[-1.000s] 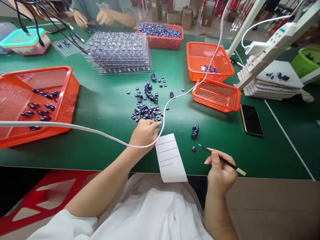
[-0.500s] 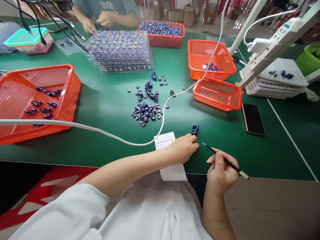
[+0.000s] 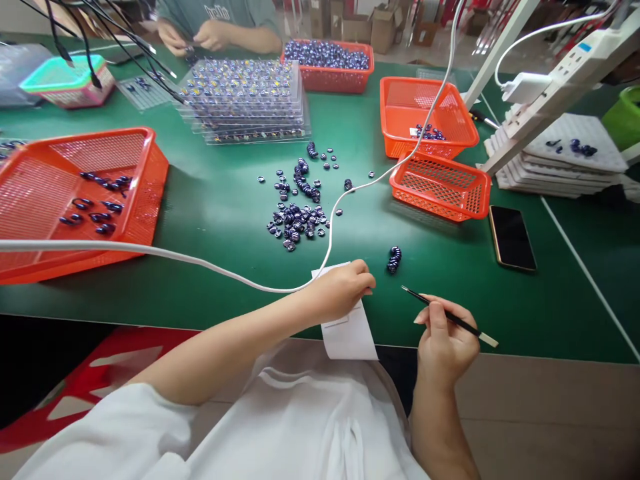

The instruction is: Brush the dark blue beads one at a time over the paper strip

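Observation:
My left hand (image 3: 343,290) lies over the top of a white paper slip (image 3: 353,337) at the table's near edge. Its fingers are curled together, and what they pinch is hidden. My right hand (image 3: 445,343) grips a thin black brush (image 3: 450,318), tip pointing left and just above the green table (image 3: 210,200). A small stack of dark-blue beads (image 3: 394,259) lies between the two hands, a little beyond them. A loose pile of the same beads (image 3: 297,220) is spread further out, past my left hand.
A white cable (image 3: 175,257) crosses the table from the left. Orange baskets stand at left (image 3: 145,193), right (image 3: 440,190) and back right (image 3: 395,113). Clear trays (image 3: 245,100), white foam trays (image 3: 565,160) and a phone (image 3: 513,237) lie around. A co-worker's hands (image 3: 200,33) work opposite.
My left hand left the bead pile, reached right to a lone bead near the brush tip, then drew back over the paper slip. That bead no longer shows. The right hand barely moved.

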A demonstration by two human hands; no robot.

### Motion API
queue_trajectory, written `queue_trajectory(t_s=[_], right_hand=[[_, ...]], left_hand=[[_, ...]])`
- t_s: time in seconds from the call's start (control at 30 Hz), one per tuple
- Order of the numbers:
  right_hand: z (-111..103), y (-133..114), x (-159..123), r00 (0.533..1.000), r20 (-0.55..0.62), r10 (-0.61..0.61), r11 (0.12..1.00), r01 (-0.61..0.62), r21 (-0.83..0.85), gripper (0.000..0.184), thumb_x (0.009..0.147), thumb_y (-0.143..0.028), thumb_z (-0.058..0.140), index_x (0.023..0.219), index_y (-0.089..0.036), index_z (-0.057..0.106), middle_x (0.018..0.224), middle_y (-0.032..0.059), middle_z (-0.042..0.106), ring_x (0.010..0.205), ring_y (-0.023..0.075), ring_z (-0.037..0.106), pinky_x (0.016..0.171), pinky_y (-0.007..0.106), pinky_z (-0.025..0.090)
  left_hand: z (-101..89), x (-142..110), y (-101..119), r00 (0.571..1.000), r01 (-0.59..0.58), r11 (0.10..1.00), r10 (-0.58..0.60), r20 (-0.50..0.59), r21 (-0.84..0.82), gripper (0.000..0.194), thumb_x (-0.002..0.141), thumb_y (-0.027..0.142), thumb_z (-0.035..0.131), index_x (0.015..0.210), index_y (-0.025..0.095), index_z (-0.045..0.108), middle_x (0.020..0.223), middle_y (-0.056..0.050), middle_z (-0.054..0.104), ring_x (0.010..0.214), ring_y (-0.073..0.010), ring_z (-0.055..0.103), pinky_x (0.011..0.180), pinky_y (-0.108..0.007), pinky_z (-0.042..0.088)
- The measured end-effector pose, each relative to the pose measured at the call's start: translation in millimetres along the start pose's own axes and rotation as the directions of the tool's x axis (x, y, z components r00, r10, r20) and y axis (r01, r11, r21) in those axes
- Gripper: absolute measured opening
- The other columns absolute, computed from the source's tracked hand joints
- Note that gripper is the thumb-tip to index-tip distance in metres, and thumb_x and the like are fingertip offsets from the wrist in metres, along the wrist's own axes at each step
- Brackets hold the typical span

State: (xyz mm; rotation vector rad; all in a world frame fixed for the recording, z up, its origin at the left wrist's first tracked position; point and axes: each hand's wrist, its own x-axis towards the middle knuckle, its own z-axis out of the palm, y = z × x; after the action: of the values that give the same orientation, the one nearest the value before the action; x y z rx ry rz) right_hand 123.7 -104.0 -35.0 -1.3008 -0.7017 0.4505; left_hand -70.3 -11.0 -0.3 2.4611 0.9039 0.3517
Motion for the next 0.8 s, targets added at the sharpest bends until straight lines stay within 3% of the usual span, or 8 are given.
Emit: queue_trajectory(t_s=[0.07,0.13,0.2,0.27,0.33,0.47,0.8], right_hand=[[-3,-5,-5,0.994,0.093,0.052,0.997,-0.046,-0.064,0.016,0.084,-0.032,0.076,0.087,-0.017,0.071,0.084,0.0045,0.075,0.05,0.0096,0.061,0.053,0.026,0.051],[-6,-11,-13,0.96,0.253,0.118,0.983,-0.077,-0.169,0.016,0.086,-0.034,0.074,0.089,-0.018,0.072,0.081,0.0038,0.074,0.051,0.0108,0.062,0.052,0.026,0.052],[-6,-16,-21,0.876,0.442,0.194,0.958,-0.073,-0.277,0.017,0.087,-0.035,0.072,0.092,-0.019,0.074,0.073,0.0012,0.071,0.052,0.0119,0.063,0.051,0.025,0.051],[-4,-19,-28,0.794,0.551,0.256,0.926,-0.039,-0.375,0.017,0.089,-0.037,0.07,0.093,-0.02,0.074,0.066,-0.0009,0.068,0.053,0.0125,0.063,0.051,0.024,0.05],[0,-19,-31,0.764,0.579,0.285,0.901,-0.007,-0.434,0.019,0.089,-0.039,0.069,0.091,-0.02,0.073,0.061,-0.0023,0.065,0.052,0.0126,0.062,0.05,0.023,0.048],[4,-16,-31,0.773,0.564,0.29,0.885,0.007,-0.465,0.022,0.089,-0.042,0.069,0.089,-0.02,0.071,0.059,-0.0029,0.064,0.051,0.0122,0.06,0.048,0.022,0.046],[3,-16,-28,0.749,0.572,0.335,0.886,-0.044,-0.461,0.022,0.088,-0.041,0.071,0.089,-0.02,0.073,0.063,-0.0019,0.065,0.05,0.0108,0.059,0.047,0.021,0.046]], left_hand=[[-4.1,-23,-9,0.994,0.002,0.998,-0.009,-0.109,-0.07,0.018,0.098,0.013,0.048,0.099,0.016,0.066,0.103,-0.009,0.065,0.086,-0.0162,0.065,0.076,-0.027,0.054],[-7.5,-46,-13,0.986,0.009,0.995,-0.025,-0.166,-0.097,0.019,0.1,0.015,0.046,0.102,0.017,0.065,0.103,-0.009,0.066,0.089,-0.0168,0.065,0.078,-0.028,0.054],[-8.9,-66,-12,0.989,-0.019,0.995,0.005,-0.149,-0.094,0.021,0.1,0.014,0.044,0.103,0.017,0.064,0.098,-0.008,0.066,0.085,-0.0163,0.063,0.073,-0.026,0.052],[-7.1,-82,-9,0.993,-0.063,0.997,0.059,-0.104,-0.037,0.026,0.098,0.011,0.042,0.105,0.018,0.066,0.093,-0.007,0.064,0.079,-0.0157,0.06,0.067,-0.025,0.048],[-2.3,-92,-6,0.991,-0.105,0.993,0.109,-0.074,0.051,0.033,0.094,0.006,0.041,0.111,0.019,0.067,0.09,-0.006,0.062,0.075,-0.0164,0.057,0.064,-0.026,0.045],[10.9,-98,-6,0.982,-0.155,0.973,0.171,-0.08,0.17,0.039,0.089,0.006,0.045,0.118,0.021,0.066,0.088,-0.007,0.06,0.073,-0.019,0.051,0.064,-0.029,0.044],[19.5,-98,-8,0.973,-0.169,0.971,0.193,-0.131,0.171,0.034,0.091,0.008,0.048,0.12,0.019,0.064,0.088,-0.007,0.059,0.075,-0.0197,0.049,0.067,-0.032,0.047]])
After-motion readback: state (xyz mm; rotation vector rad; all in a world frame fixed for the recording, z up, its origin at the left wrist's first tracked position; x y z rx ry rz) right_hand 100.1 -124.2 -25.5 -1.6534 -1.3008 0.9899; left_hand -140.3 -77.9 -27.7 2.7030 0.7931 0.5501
